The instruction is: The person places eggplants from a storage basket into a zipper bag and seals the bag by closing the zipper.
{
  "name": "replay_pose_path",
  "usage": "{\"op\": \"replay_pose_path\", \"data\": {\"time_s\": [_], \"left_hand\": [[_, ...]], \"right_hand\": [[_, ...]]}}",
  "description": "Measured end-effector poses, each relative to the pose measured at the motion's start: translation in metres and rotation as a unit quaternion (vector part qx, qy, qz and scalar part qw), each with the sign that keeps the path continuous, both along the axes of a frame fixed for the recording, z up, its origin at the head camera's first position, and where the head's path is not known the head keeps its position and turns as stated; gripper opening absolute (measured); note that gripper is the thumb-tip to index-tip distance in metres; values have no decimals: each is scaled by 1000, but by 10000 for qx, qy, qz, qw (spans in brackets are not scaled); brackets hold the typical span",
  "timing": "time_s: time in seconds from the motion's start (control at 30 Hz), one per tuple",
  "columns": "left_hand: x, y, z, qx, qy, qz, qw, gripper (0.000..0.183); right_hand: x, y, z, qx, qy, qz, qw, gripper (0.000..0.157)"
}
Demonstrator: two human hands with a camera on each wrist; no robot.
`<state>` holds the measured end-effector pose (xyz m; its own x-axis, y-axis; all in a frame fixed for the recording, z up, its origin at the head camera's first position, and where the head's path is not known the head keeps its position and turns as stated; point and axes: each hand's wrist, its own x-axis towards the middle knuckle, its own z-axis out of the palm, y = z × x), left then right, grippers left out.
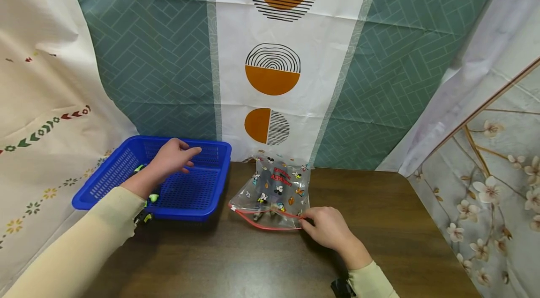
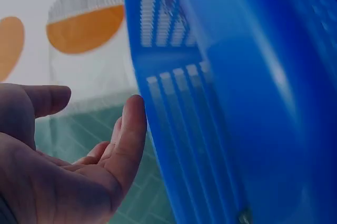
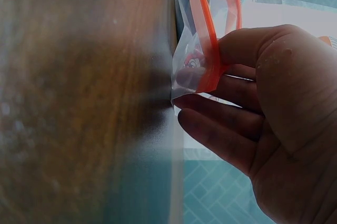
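A clear zip bag (image 1: 276,190) printed with small cartoon figures and red lettering lies on the table. Its red-edged mouth faces the near side and gapes a little, with something small and dark showing just inside. My right hand (image 1: 329,227) pinches the right corner of that mouth between thumb and fingers; in the right wrist view the red zip strip (image 3: 208,40) runs to the thumb. Over the blue basket (image 1: 217,195) hovers my left hand (image 1: 173,157), fingers loosely extended and holding nothing. Black and lime-green items (image 1: 153,197) in the basket are partly hidden by my left forearm.
The brown wooden table (image 1: 379,204) carries the basket at left and the bag at the middle. Behind it hangs a green and white patterned cloth (image 1: 168,54). A cream cloth (image 1: 42,78) drapes on the left, a flowered one (image 1: 485,204) on the right.
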<state>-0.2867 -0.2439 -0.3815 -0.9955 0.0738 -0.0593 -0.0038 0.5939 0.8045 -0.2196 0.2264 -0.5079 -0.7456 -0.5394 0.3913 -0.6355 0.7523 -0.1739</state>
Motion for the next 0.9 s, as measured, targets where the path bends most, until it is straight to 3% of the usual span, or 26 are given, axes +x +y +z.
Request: {"op": "replay_pose_path", "data": {"time_s": [0.17, 0.37, 0.6, 0.9], "left_hand": [[-11, -20, -3, -665, 32, 84, 9977, 50], [-16, -37, -7, -1136, -323, 25, 9930, 50], [-20, -45, -6, -1737, -978, -93, 9799, 45], [-24, -52, 5, -2179, -1212, -271, 9680, 42]], "right_hand": [[-1, 0, -2, 15, 15, -28, 10000, 5], [0, 0, -1, 25, -6, -8, 10000, 5], [-1, 1, -1, 70, -57, -36, 10000, 5], [-1, 1, -2, 59, -52, -44, 10000, 5]]}}
